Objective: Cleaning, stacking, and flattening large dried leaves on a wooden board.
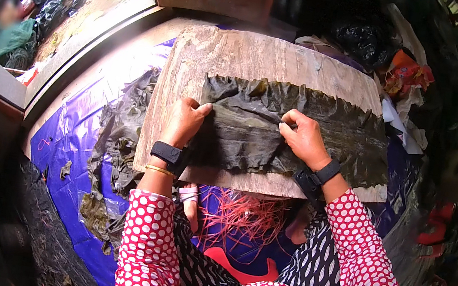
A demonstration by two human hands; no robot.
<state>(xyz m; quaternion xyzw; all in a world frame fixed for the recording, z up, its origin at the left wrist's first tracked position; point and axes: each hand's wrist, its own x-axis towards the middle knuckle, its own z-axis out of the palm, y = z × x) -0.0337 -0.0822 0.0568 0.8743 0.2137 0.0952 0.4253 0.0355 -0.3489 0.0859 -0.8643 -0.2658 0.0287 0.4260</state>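
Observation:
A broad, wrinkled sheet of dark green-brown kelp (255, 126) lies across a pale wooden board (190, 48) in front of me. Its top edge is ruffled, and its right end reaches the board's right edge. My left hand (186, 122) is closed in a pinch at the kelp's left edge, thumb against fingers. Further right, near the middle of the sheet, my right hand (305, 138) pinches its surface with thumb and forefinger. Both wrists carry black straps, and the left one also has a yellow bangle (160, 169).
More kelp (113, 167) lies on a blue plastic sheet (67, 136) left of the board. Loose red strips (242, 216) are heaped between my feet, near a red plastic piece (239, 270). Black bags (359, 44) stand back right. A doorway opens at far left, with a blurred person outside.

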